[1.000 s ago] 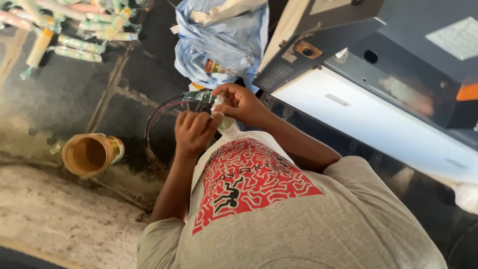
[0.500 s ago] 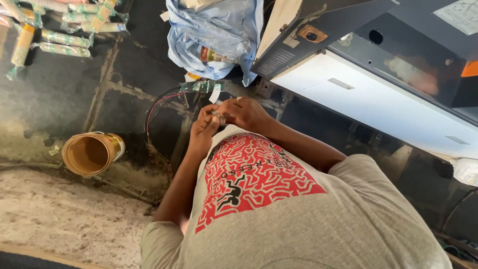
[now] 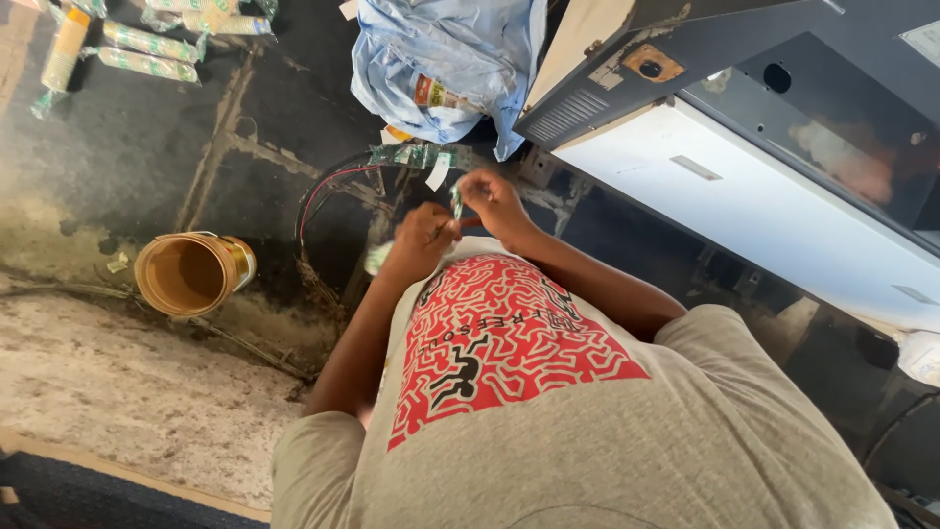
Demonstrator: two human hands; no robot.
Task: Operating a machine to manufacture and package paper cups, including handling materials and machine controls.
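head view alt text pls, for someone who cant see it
Seen from above, a person in a grey shirt with a red print brings both hands together, left hand and right hand, pinching a small green-wrapped piece over a dark floor. An open tin can lies to the left, a blue plastic bag above, a white-and-dark machine to the right.

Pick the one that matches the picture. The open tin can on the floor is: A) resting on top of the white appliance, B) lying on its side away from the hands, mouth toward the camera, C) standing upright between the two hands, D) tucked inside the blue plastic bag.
B: the tin can lies on its side on the dark floor, apart from the left hand and right hand, its empty inside showing.
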